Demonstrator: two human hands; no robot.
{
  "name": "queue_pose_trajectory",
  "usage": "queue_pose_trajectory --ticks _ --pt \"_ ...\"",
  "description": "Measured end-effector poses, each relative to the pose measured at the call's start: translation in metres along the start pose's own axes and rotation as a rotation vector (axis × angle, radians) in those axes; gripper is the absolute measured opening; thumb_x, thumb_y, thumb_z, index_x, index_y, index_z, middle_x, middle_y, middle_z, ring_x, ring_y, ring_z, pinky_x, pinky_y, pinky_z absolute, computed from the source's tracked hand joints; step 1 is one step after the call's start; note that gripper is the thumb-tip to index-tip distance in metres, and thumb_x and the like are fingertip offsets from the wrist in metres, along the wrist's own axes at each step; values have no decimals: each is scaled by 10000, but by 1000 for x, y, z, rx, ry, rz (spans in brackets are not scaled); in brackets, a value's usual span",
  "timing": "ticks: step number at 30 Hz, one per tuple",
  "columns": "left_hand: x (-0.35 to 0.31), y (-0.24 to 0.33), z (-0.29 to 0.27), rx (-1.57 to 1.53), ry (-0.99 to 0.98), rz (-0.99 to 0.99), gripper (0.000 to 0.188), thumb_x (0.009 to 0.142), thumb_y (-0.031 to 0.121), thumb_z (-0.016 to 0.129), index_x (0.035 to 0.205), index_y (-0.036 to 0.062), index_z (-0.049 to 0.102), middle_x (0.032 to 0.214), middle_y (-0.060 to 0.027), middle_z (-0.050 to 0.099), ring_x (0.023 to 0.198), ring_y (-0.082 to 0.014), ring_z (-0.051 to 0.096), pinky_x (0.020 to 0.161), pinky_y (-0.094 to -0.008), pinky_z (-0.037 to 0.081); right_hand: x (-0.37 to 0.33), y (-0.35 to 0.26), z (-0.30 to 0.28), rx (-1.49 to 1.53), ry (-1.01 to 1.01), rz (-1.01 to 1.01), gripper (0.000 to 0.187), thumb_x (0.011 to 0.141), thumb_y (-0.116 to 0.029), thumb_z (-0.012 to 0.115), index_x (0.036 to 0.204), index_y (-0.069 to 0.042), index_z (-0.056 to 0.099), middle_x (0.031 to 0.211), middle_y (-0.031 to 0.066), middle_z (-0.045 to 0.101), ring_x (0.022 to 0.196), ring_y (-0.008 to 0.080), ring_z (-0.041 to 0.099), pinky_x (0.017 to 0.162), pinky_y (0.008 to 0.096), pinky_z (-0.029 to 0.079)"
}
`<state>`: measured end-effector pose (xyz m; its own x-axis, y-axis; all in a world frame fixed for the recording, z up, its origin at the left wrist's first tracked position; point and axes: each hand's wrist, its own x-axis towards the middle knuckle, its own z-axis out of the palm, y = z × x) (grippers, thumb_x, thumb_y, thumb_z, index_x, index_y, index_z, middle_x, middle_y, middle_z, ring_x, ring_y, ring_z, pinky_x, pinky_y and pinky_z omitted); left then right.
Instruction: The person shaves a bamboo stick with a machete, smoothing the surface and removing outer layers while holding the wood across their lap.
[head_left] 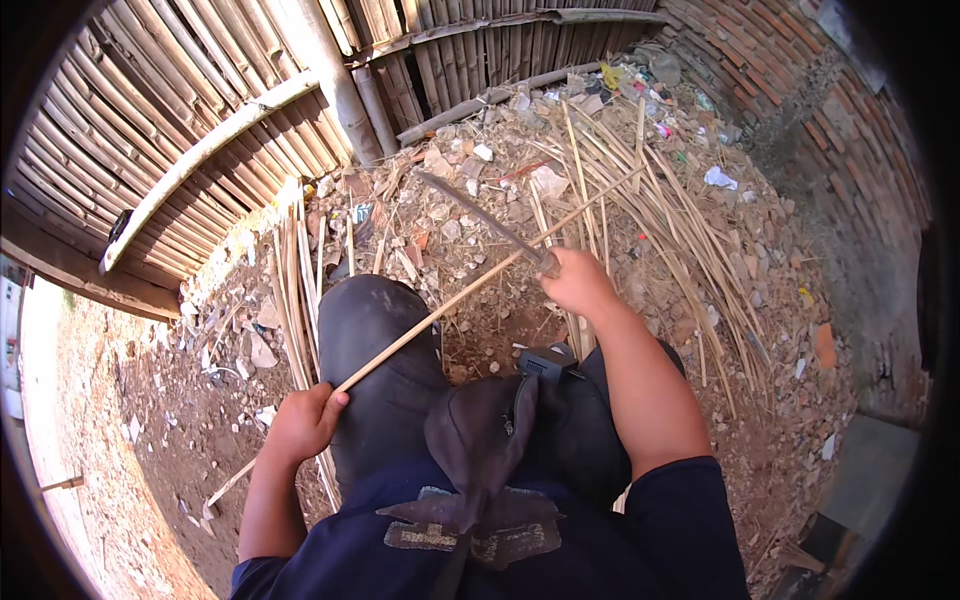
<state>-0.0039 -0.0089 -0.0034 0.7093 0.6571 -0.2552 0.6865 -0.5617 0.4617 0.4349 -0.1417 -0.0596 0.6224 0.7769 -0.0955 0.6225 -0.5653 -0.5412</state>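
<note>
Risk: blade skids along the strip toward the left hand or knee.
Left hand [308,422] at 8 o'clock: thumb and fingers clenched on the pale strip [462,297], which runs 8 to 2 o'clock across the left knee [372,305] in view. Right hand [582,284] at 3 o'clock: fist closed round the knife [475,215], tip toward 10, crossing the strip near the handle; can't tell if edge touches. Strip's only visible grip is the left, so I'd expect twist or whip if the blade binds on a knot. Far end overlaps the loose strips [690,225] at 2 o'clock, contact unclear; a snag there could jerk it. Splinters likely if it slides through bare fingers.
</note>
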Motion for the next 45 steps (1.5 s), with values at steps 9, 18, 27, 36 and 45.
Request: queue_pose_trajectory --ticks 9,18,27,36,45 --pt "6 -2 -3 -39 -66 -43 441 1050 377 535 824 1 580 715 -256 611 752 -496 623 674 -541 476 20 13 8 99 -56 16 376 798 -257 764 1101 -39 713 967 224 732 960 418 698 860 464 553" --pt "8 -3 1 -89 -24 -46 471 1048 397 543 811 -7 595 694 -247 610 711 -479 623 661 -520 483 12 6 -6 155 -320 24 423 804 -234 734 1182 -47 713 991 215 740 946 367 714 844 447 555" --pt "4 0 6 -47 10 -4 442 1052 358 543 793 2 584 651 -237 588 655 -466 608 620 -508 467 -18 -23 0 -50 -259 -214 271 805 -254 749 1019 -88 738 952 183 731 949 397 698 834 469 559" --pt "-2 -6 9 -96 4 -93 479 1071 388 500 826 -13 593 683 -246 593 676 -445 615 639 -492 469 -8 -14 -18 53 -148 -137 459 833 -309 773 1194 -38 693 1089 226 717 1062 392 684 929 464 543" --pt "-2 1 3 -15 28 -62 450 1059 391 508 874 -6 612 769 -286 639 784 -508 628 691 -556 474 -5 -21 -12 61 -207 -156 441 788 -351 817 1073 -31 713 1000 216 729 966 398 699 867 461 554"
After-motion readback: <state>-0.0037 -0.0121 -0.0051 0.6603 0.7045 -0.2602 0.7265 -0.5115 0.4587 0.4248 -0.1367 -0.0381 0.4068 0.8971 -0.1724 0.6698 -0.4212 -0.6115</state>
